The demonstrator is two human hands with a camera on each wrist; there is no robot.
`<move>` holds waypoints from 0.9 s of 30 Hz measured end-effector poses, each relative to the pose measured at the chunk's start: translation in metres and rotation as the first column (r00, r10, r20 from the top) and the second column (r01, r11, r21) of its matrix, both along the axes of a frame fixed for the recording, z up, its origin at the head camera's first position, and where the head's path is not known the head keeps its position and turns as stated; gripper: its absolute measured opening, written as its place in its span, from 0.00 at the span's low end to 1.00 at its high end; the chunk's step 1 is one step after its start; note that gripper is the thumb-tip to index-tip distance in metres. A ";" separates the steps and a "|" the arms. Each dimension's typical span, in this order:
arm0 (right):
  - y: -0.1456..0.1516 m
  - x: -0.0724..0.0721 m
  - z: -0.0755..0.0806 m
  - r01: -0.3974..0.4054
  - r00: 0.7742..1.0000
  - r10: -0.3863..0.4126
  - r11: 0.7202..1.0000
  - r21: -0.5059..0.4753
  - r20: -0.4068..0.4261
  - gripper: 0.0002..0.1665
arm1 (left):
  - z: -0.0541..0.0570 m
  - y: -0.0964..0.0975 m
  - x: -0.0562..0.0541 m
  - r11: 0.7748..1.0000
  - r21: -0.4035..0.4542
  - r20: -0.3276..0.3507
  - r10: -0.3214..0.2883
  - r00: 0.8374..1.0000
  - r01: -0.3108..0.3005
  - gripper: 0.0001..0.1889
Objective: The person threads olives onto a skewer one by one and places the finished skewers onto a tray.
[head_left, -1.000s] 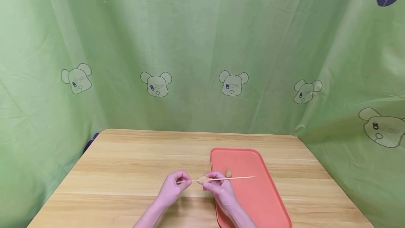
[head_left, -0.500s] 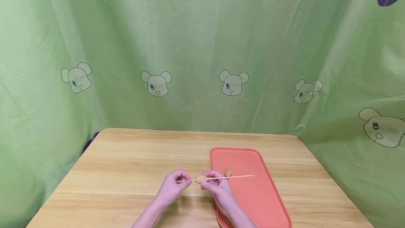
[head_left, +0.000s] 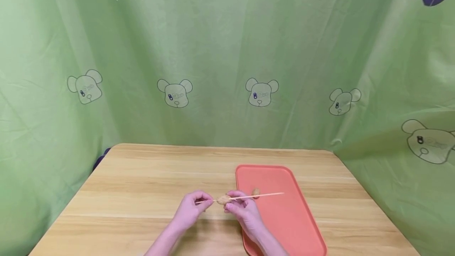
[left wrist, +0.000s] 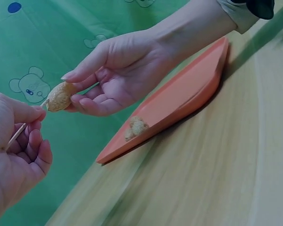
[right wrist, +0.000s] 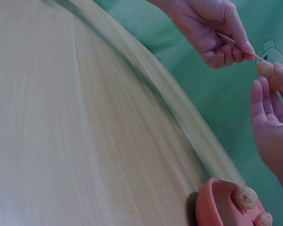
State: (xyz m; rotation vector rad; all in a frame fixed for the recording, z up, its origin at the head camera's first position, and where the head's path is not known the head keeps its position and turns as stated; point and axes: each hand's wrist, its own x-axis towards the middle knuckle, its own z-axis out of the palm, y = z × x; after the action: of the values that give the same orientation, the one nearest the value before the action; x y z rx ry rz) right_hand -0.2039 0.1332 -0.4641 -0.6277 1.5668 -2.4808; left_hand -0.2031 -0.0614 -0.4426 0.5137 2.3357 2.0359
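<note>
My left hand [head_left: 188, 210] pinches a thin wooden skewer [head_left: 266, 194] near one end, between thumb and forefinger. Threaded on the skewer is a golden-brown, rough-skinned ball [head_left: 223, 200], which looks like fried food. My right hand [head_left: 245, 214] holds that ball between thumb and fingers, and the long end of the skewer passes beyond this hand to the right. In the left wrist view the ball [left wrist: 60, 97] sits close to my left fingertips. Both hands are above the table, the right one over the tray's left edge.
A coral-red tray [head_left: 284, 224] lies on the wooden table [head_left: 142, 177], right of centre. On it rest similar balls, one [right wrist: 245, 197] near another [right wrist: 263, 219] in the right wrist view. Green curtain [head_left: 213, 50] surrounds the table's back and sides.
Both hands have shifted slightly left with the skewer. The ball is a little nearer my left fingertips, and the skewer's far right end has tipped up slightly.
</note>
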 end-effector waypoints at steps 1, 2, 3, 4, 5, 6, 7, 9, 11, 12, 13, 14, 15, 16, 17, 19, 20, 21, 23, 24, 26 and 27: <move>0.001 0.000 0.000 -0.003 1.000 0.003 1.000 0.003 0.003 0.20 | 0.001 -0.001 0.000 1.000 0.001 0.003 0.012 1.000 -0.012 0.08; 0.002 -0.001 0.000 -0.002 1.000 0.002 1.000 0.008 0.005 0.21 | 0.003 -0.002 -0.001 1.000 0.002 0.003 0.023 1.000 -0.023 0.08; 0.004 -0.001 -0.001 0.005 1.000 -0.005 1.000 0.018 0.010 0.23 | 0.004 -0.003 -0.001 0.999 0.007 0.009 0.034 0.999 -0.034 0.08; 0.006 -0.002 -0.001 0.013 1.000 -0.013 0.999 0.030 0.004 0.25 | 0.005 -0.004 -0.001 0.999 0.017 0.009 0.042 0.999 -0.042 0.08; 0.008 -0.002 -0.002 0.025 1.000 -0.024 0.999 0.047 -0.005 0.26 | 0.006 -0.006 -0.002 0.999 0.018 0.010 0.052 0.999 -0.052 0.08; 0.011 -0.003 -0.002 0.037 0.999 -0.036 0.997 0.061 -0.015 0.26 | 0.007 -0.007 -0.003 0.998 0.021 0.014 0.060 0.998 -0.060 0.07; 0.014 -0.004 -0.002 0.049 0.999 -0.047 0.996 0.077 -0.027 0.26 | 0.008 -0.009 -0.003 0.998 0.020 0.012 0.066 0.998 -0.066 0.07; 0.021 -0.006 -0.002 0.080 0.996 -0.075 0.991 0.104 -0.044 0.24 | 0.010 -0.012 -0.004 0.997 0.020 0.013 0.073 0.997 -0.074 0.06; 0.028 -0.009 -0.001 0.112 0.992 -0.105 0.985 0.130 -0.064 0.23 | 0.011 -0.015 -0.005 0.997 0.015 0.010 0.078 0.997 -0.078 0.06; 0.032 -0.010 0.000 0.131 0.990 -0.123 0.982 0.139 -0.066 0.22 | 0.011 -0.017 -0.006 0.997 0.012 0.010 0.079 0.997 -0.079 0.06; 0.035 -0.012 0.001 0.149 0.988 -0.139 0.977 0.153 -0.072 0.22 | 0.011 -0.018 -0.006 0.997 0.009 0.010 0.080 0.997 -0.080 0.06; 0.039 -0.013 0.002 0.167 0.985 -0.157 0.972 0.167 -0.074 0.22 | 0.012 -0.019 -0.006 0.997 0.008 0.010 0.081 0.997 -0.081 0.06; 0.042 -0.015 0.003 0.187 0.981 -0.176 0.965 0.181 -0.078 0.21 | 0.012 -0.020 -0.006 0.997 0.009 0.012 0.082 0.997 -0.082 0.06; 0.046 -0.017 0.004 0.204 0.978 -0.190 0.959 0.198 -0.086 0.21 | 0.012 -0.021 -0.007 0.996 0.009 0.012 0.083 0.996 -0.083 0.06; 0.049 -0.018 0.005 0.220 0.975 -0.206 0.952 0.211 -0.085 0.21 | 0.012 -0.021 -0.007 0.996 0.011 0.015 0.086 0.996 -0.086 0.06; 0.056 -0.021 0.007 0.244 0.970 -0.231 0.939 0.242 -0.083 0.22 | 0.012 -0.023 -0.007 0.995 0.018 0.021 0.094 0.995 -0.094 0.06; 0.059 -0.022 0.008 0.257 0.966 -0.246 0.933 0.252 -0.078 0.22 | 0.012 -0.024 -0.007 0.995 0.023 0.025 0.098 0.995 -0.099 0.06; 0.062 -0.023 0.009 0.268 0.963 -0.257 0.927 0.261 -0.077 0.23 | 0.012 -0.025 -0.007 0.994 0.026 0.027 0.104 0.994 -0.105 0.06; 0.068 -0.026 0.010 0.282 0.959 -0.273 0.921 0.268 -0.072 0.24 | 0.012 -0.027 -0.007 0.993 0.031 0.033 0.115 0.993 -0.116 0.06; 0.070 -0.027 0.011 0.291 0.957 -0.282 0.917 0.273 -0.073 0.24 | 0.012 -0.028 -0.007 0.992 0.032 0.034 0.119 0.992 -0.120 0.06; 0.076 -0.031 0.012 0.311 0.950 -0.301 0.907 0.283 -0.080 0.24 | 0.011 -0.030 -0.008 0.992 0.031 0.037 0.121 0.992 -0.122 0.06; 0.078 -0.033 0.012 0.323 0.946 -0.314 0.901 0.288 -0.081 0.24 | 0.010 -0.031 -0.008 0.992 0.031 0.038 0.121 0.992 -0.122 0.06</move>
State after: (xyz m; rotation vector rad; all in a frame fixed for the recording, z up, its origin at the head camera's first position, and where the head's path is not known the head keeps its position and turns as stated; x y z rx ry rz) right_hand -0.2370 0.2114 -0.4524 -0.3915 2.1555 -2.3705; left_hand -0.2113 -0.0922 -0.4322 0.3400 2.3712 2.1187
